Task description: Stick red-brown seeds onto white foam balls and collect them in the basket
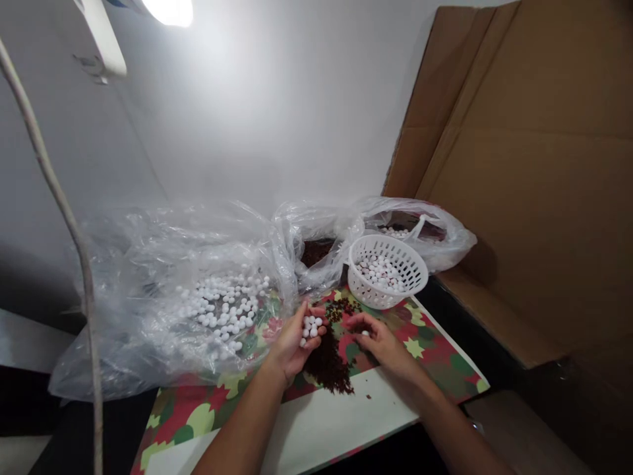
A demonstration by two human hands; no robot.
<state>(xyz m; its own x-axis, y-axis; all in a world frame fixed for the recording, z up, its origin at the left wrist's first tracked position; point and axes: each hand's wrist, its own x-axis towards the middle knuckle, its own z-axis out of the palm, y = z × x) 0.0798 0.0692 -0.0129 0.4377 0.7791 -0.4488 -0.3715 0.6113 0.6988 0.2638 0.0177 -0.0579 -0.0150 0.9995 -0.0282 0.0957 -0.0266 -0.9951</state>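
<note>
My left hand (289, 344) is cupped with its palm up, its fingers curled around several small white balls (312, 328). Across from it, my right hand (383, 344) has bent fingers, with a single white ball (365, 333) showing at the fingertips. Between and below the hands lies a loose heap of dark reddish-brown crumbly bits (329, 366), partly covered by my left hand. Just beyond my right hand stands a white perforated plastic basket (383, 300) with many white balls inside, some with dark specks on them.
A large clear plastic bag (143, 316) with many white balls (227, 307) spreads on the left. Behind are a bag of brown material (316, 251) and another bag (452, 241). A patterned sheet (198, 412) covers the table. Cardboard (539, 165) rises right; a cable (74, 224) hangs left.
</note>
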